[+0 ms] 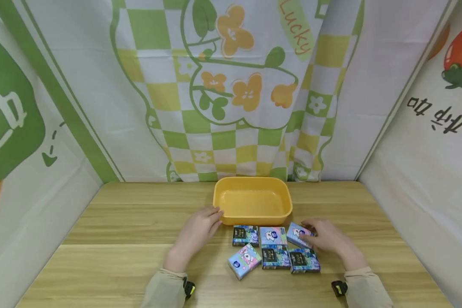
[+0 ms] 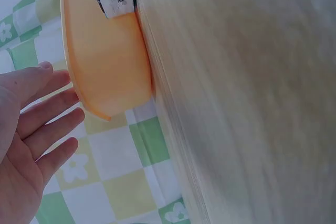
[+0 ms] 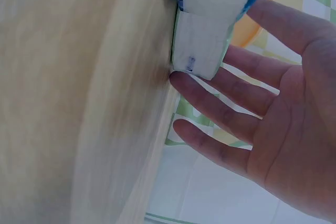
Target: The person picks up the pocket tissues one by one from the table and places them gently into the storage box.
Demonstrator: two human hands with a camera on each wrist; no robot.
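My left hand is at the left side of a yellow plastic basin, fingertips right at its rim. In the left wrist view its fingers are spread and rather straight beside the basin's wall. My right hand has thumb and fingers about a blue-and-pink tissue pack with a cartoon figure, lying askew at the right end of the group. The right wrist view shows the pack's pale end between thumb and fingers, the other fingers loosely extended. The basin's inside holds nothing visible.
Several more tissue packs lie in front of the basin: dark blue ones with black labels, a cartoon one by the basin, another turned at an angle. The wooden table meets a checked curtain behind.
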